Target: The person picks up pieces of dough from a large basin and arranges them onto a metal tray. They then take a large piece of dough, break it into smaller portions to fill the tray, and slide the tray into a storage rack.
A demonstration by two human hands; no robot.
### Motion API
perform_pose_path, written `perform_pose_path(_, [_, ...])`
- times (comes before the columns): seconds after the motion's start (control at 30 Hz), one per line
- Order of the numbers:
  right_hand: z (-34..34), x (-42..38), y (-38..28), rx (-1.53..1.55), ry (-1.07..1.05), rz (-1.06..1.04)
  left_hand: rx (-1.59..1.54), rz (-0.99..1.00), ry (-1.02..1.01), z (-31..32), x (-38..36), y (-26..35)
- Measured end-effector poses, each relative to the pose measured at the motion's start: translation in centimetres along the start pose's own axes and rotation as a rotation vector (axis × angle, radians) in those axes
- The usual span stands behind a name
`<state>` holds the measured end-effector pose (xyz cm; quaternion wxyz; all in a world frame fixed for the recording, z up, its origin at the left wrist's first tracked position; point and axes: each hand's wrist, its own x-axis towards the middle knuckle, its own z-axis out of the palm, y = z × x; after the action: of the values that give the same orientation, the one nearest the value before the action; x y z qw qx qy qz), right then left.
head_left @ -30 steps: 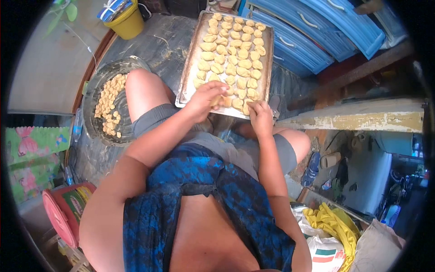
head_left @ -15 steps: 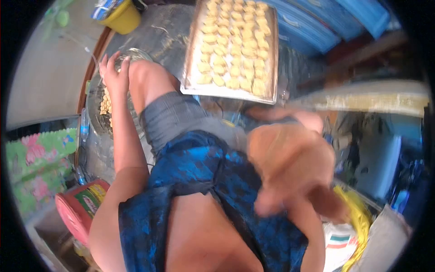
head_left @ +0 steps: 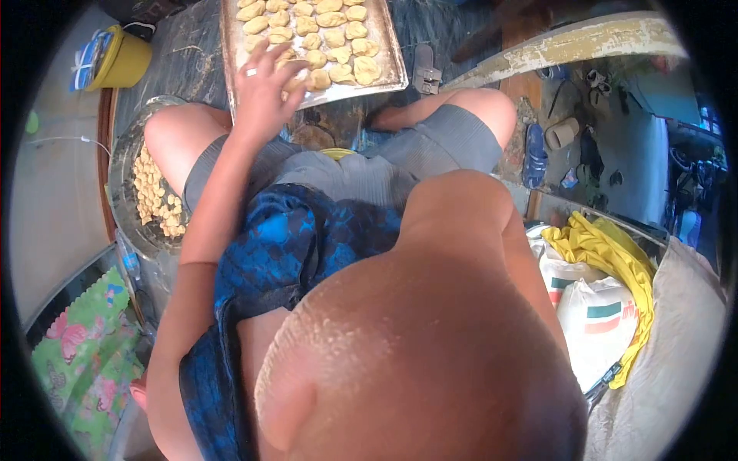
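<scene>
My left hand (head_left: 269, 96), with a ring on one finger, is over the near left part of a tray (head_left: 396, 86). Its fingers are spread, at or just above the dough pieces (head_left: 340, 54), which lie in rows; contact is unclear. Very close to the camera, my right hand (head_left: 415, 361) fills the lower middle of the view. Its fingers cannot be made out, nor whether it holds anything. Beside my left knee sits a round pan (head_left: 123, 196) with many small dough pieces (head_left: 154, 188) in it.
A yellow bucket (head_left: 127, 60) stands at the upper left. A curved, worn pale edge (head_left: 576, 48) crosses the upper right, with blue footwear (head_left: 536, 154) below it. White sacks (head_left: 596, 319) and yellow cloth (head_left: 615, 257) lie at the right. Floral cloth (head_left: 88, 346) is at the lower left.
My left hand has moved from the round pan to the tray. My right hand has come up close to the camera. The view has shifted, so the tray appears further left and higher.
</scene>
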<state>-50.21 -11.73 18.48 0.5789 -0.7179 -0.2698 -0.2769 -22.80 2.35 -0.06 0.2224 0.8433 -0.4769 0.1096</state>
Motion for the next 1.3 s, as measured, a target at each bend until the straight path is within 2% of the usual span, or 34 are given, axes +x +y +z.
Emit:
perform_pose_path(0.03, [-0.1, -0.3, 0.0, -0.023, -0.018, -0.001, 0.001, 0.003, -0.002, 0.7, 0.2, 0.7])
perform_pose_path(0.07, [7.5, 6.3, 11.6, -0.046, -0.040, -0.011, 0.014, 0.054, -0.097, 1.3, 0.7, 1.4])
perform_pose_path(0.1, [6.1, 5.1, 9.7, -0.067, -0.066, -0.030, 0.035, 0.102, -0.184, 1.9, 1.2, 2.0])
perform_pose_path(0.17, [1.2, 1.8, 4.7, -0.103, -0.133, -0.099, 0.076, 0.167, -0.212, 3.9, 1.6, 2.4])
perform_pose_path(0.2, [0.1, 2.2, 6.0, -0.116, -0.167, -0.130, 0.138, 0.168, -0.271, 4.2, 2.1, 2.8])
perform_pose_path(0.3, [-0.1, 5.4, 11.0, -0.164, -0.258, -0.217, 0.169, 0.158, -0.198, 6.7, 1.5, 2.4])
perform_pose_path(0.33, [0.0, 4.0, 12.9, -0.331, -0.216, 0.231, 0.208, 0.190, -0.220, 6.8, 1.4, 2.3])
perform_pose_path(0.43, [-1.4, -0.5, 21.7, -0.675, 0.010, 0.571, 0.164, 0.180, -0.254, 7.1, 0.9, 1.9])
perform_pose_path(0.6, [-1.8, -4.3, 28.2, -0.920, -0.105, 0.579, 0.220, 0.185, -0.279, 8.0, 0.5, 1.1])
perform_pose_path(0.73, [-2.3, -5.5, 30.4, -0.857, -0.116, 0.531, 0.117, 0.201, -0.304, 7.4, 0.6, 0.5])
perform_pose_path(0.83, [-2.8, -3.6, 29.8, -0.795, -0.139, 0.520, 0.004, 0.063, -0.281, 5.8, 1.5, 0.5])
perform_pose_path(0.87, [-2.7, -2.8, 29.7, -0.848, -0.077, 0.512, 0.008, 0.064, -0.268, 5.7, 2.1, 0.0])
perform_pose_path(0.9, [-2.5, -2.2, 29.4, -0.898, -0.012, 0.510, 0.072, -0.017, -0.225, 5.6, 2.7, -0.6])
perform_pose_path(0.93, [-2.4, -1.2, 30.1, -0.889, -0.044, 0.545, 0.134, -0.096, -0.187, 5.6, 3.2, -1.2])
perform_pose_path(0.97, [-2.1, -0.2, 30.9, -0.897, -0.036, 0.548, 0.131, -0.086, -0.186, 5.6, 3.8, -2.0])
perform_pose_path(1.03, [-1.1, 1.7, 33.2, -1.026, -0.124, 0.595, 0.153, -0.246, -0.155, 5.8, 5.5, -4.0])
perform_pose_path(1.17, [-0.1, 4.0, 38.0, -1.202, -0.207, 0.543, 0.243, -0.248, -0.165, 6.9, 7.4, -8.0])
perform_pose_path(1.23, [0.0, 4.4, 38.8, -1.178, -0.443, 0.706, 0.208, -0.304, -0.228, 6.9, 7.6, -8.6])
perform_pose_path(1.3, [0.2, 3.1, 40.5, -1.193, -0.417, 0.693, 0.186, -0.331, -0.224, 6.7, 7.1, -8.8])
